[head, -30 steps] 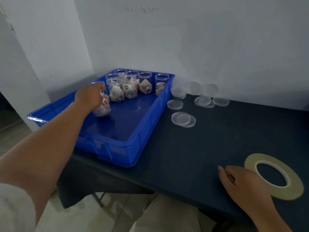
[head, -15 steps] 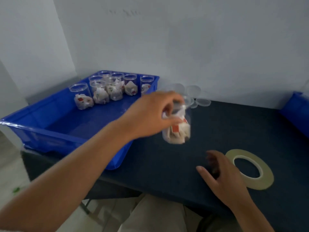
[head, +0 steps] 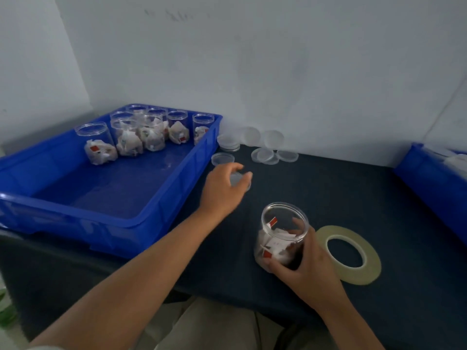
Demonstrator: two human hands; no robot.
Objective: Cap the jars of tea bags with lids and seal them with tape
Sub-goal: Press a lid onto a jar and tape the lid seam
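Note:
A clear, uncapped jar of tea bags (head: pixel 279 233) stands on the dark table (head: pixel 328 198), and my right hand (head: pixel 307 267) grips its lower side. My left hand (head: pixel 223 189) reaches over the table beside the blue tray and pinches a clear lid (head: pixel 238 178) lying there. More clear lids (head: pixel 267 155) lie scattered and stacked by the wall. A flat roll of pale tape (head: pixel 350 253) lies just right of the held jar. Several open jars of tea bags (head: pixel 141 133) stand at the back of the blue tray (head: pixel 106 221).
A second blue tray (head: pixel 434 183) sits at the right edge of the table. A white wall runs close behind the lids. The table's front edge is near my body, with my lap below it.
My left hand carried a jar out of the tray, passed it to my right hand, and has moved to a lid. My right hand now holds the jar on the table.

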